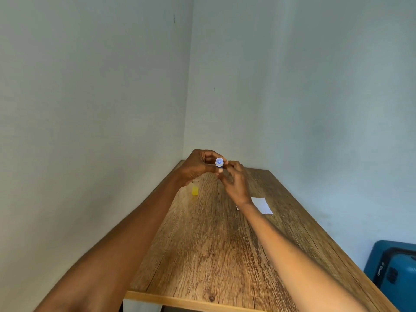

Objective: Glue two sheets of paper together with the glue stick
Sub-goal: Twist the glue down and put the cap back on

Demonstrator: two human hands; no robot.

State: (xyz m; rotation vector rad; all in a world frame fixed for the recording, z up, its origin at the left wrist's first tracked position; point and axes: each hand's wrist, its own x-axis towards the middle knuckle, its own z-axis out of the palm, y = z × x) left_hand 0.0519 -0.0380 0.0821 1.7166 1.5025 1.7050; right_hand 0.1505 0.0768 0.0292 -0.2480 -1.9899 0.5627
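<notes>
Both my hands meet above the far end of the wooden table point(216, 255). My left hand point(198, 166) grips the blue glue stick point(219, 163), whose round whitish end faces the camera. My right hand point(234, 182) pinches the stick's lower part from the right. A yellow cap point(195, 190) lies on the table below my left hand. White paper point(262, 205) lies flat on the table to the right, partly hidden behind my right wrist; I cannot tell how many sheets there are.
Pale walls close in on the left and behind the table, forming a corner. A blue suitcase point(394, 269) stands on the floor past the table's right edge. The table's near edge runs across the bottom.
</notes>
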